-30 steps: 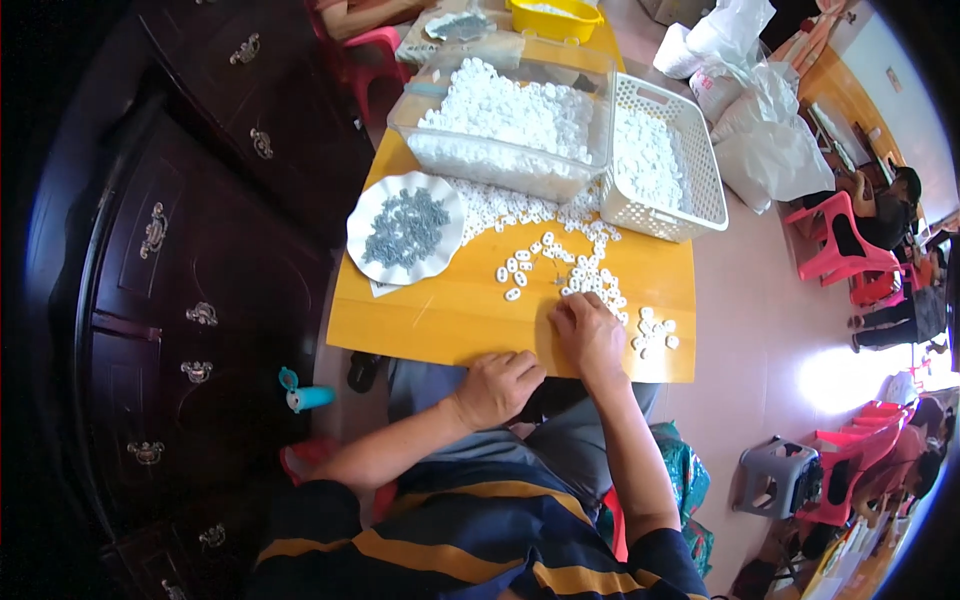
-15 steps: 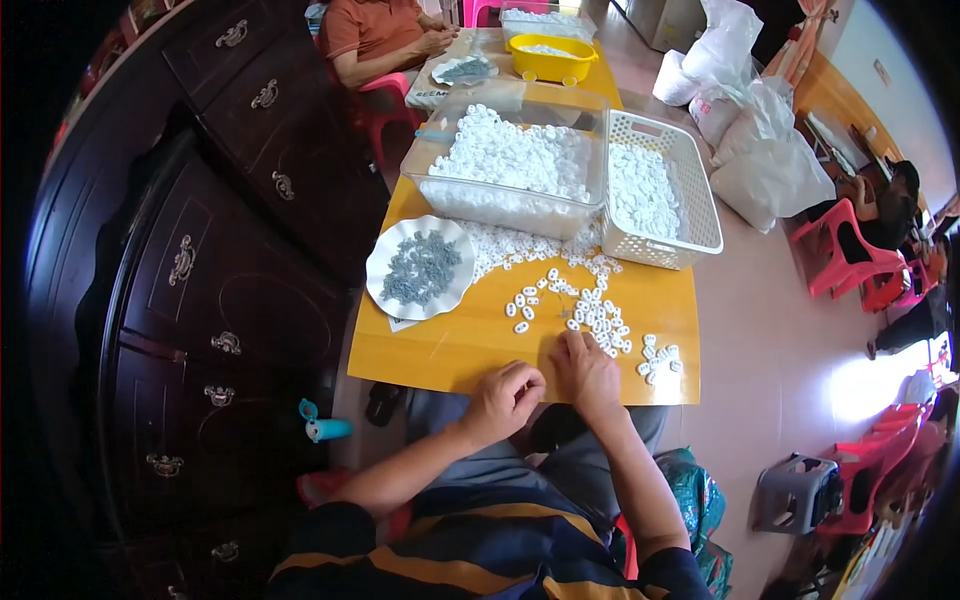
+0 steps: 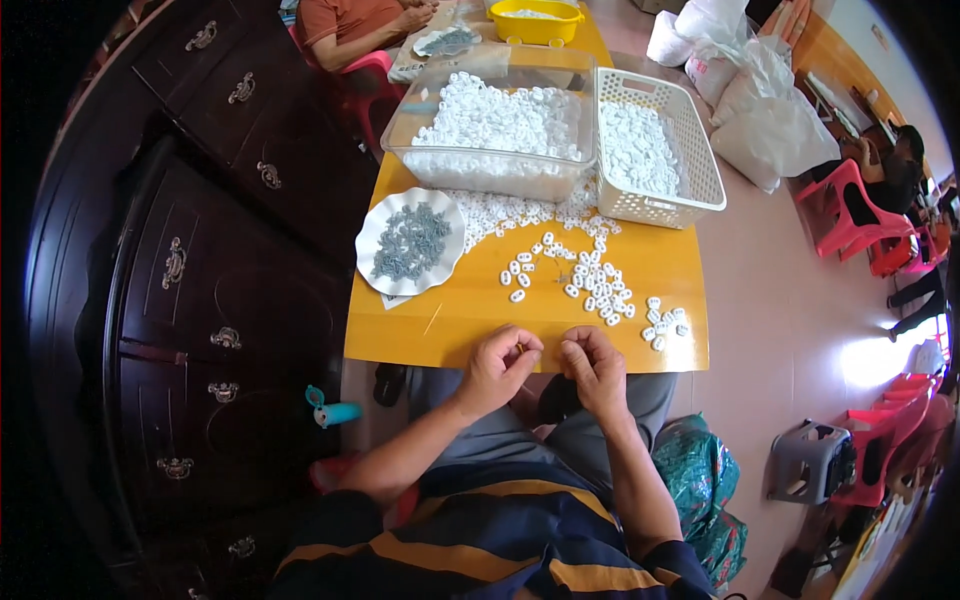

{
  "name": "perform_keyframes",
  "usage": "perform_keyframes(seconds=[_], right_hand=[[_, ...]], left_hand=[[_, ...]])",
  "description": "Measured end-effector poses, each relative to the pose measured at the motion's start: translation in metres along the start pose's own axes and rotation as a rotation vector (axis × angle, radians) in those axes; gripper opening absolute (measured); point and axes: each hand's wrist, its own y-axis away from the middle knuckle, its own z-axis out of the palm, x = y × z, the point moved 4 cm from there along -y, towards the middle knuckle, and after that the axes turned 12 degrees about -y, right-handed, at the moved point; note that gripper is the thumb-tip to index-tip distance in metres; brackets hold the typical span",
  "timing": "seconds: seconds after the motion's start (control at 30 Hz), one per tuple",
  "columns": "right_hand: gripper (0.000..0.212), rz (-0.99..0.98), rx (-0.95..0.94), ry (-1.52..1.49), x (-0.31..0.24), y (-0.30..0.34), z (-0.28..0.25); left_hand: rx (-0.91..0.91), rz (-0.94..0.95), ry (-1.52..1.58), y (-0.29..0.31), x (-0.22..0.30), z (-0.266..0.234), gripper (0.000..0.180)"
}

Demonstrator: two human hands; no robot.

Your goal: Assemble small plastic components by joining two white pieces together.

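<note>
Both hands are held at the near edge of the yellow table (image 3: pixel 395 340), side by side with a small gap between. Left hand (image 3: pixel 503 367): fingers curled in, thumb brought close to the index, opening narrow; whether anything is gripped cannot be told. Right hand (image 3: pixel 597 368): fingers bent, thumb set near the index fingertip, also narrow; contents cannot be told.

White oval pieces (image 3: pixel 596 284) with dark marks are scattered on the table just beyond the right hand, apart from it. A smaller group of white pieces (image 3: pixel 664 323) is laid at the right, near the table's right edge. A thin pale stick (image 3: pixel 433 318) is seen at left, short of the scalloped white plate (image 3: pixel 369 225), which is filled with grey pieces (image 3: pixel 412 242).

Farther back, a clear bin (image 3: pixel 480 184) is heaped with white pieces; a perforated white basket (image 3: pixel 652 207), likewise loaded, is placed just right of it. More white pieces are spread at the foot of the bin. A yellow tub (image 3: pixel 535 30) is set at the far end, with a seated co-worker (image 3: pixel 350 30) at far left. White sacks (image 3: pixel 775 135) are piled on the floor at far right.
</note>
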Motion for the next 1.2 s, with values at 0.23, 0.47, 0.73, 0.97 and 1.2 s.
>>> perform_keyframes(seconds=[0.23,0.47,0.73,0.97,1.2], right_hand=[[0.015,-0.178,-0.126,0.144,-0.004,0.010,0.006],[0.017,-0.014,-0.046,0.008,-0.014,0.009,0.009],[0.010,0.070,-0.092,-0.076,-0.004,0.006,0.007],[0.006,0.047,-0.112,-0.117,-0.007,0.005,0.009],[0.007,0.086,-0.127,-0.100,-0.006,0.004,0.007]], left_hand=[[-0.042,-0.035,0.077,0.004,-0.010,0.006,0.008],[-0.096,-0.024,0.000,-0.004,-0.010,0.000,0.012],[-0.145,-0.048,0.001,-0.008,-0.003,-0.003,0.014],[-0.115,0.017,0.009,-0.010,0.002,0.003,0.017],[-0.132,0.026,-0.012,-0.010,0.001,0.002,0.016]])
